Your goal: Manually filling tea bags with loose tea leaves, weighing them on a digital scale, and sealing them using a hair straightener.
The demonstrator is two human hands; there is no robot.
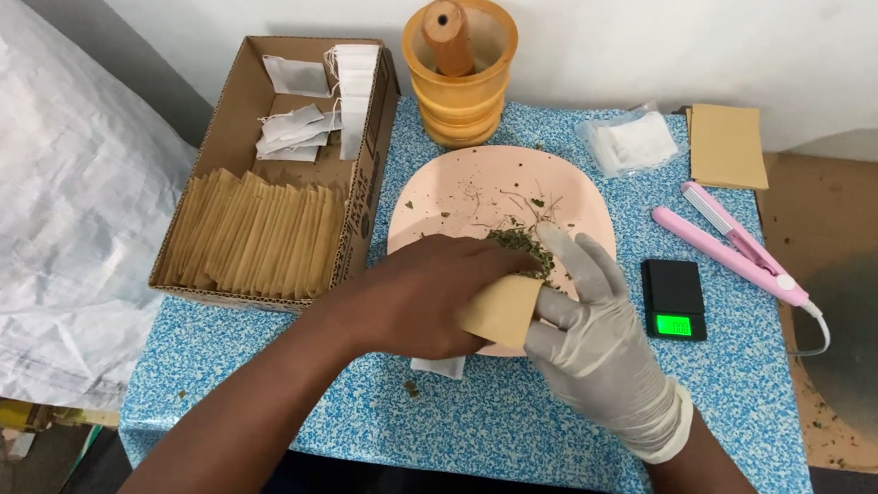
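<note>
While both forearms come in over the near edge of the blue speckled table (251, 388), the action sits right at the middle. The bare left hand (426, 296) is closed around a small tan paper pouch (501, 308), pinching it upright with its mouth turned toward the plate. The gloved right hand (595, 335) has its fingers spread and loosely curled, fingertips resting in a pile of dried green herb (521, 243) on the pink plate (462, 183), clamped on nothing that I can make out. A small white sachet (440, 366) peeks out under the left hand, at the plate's near rim.

To do this cleanly, I'd say keep the pouch mouth held wide and close to the herb pile, take small pinches, and stay over the plate so the crumbs land there; a few already lie on the table.

Moving right, a black pocket scale (674, 297) shows a lit green display, and a pink heat sealer (734, 254) lies beyond it. Toward the far left corner sits a cardboard box (221, 115) holding rows of tan pouches and white sachets. At the far edge stand a wooden mortar with pestle (458, 73), a clear bag of white sachets (633, 145) and a stack of tan pouches (727, 144).
</note>
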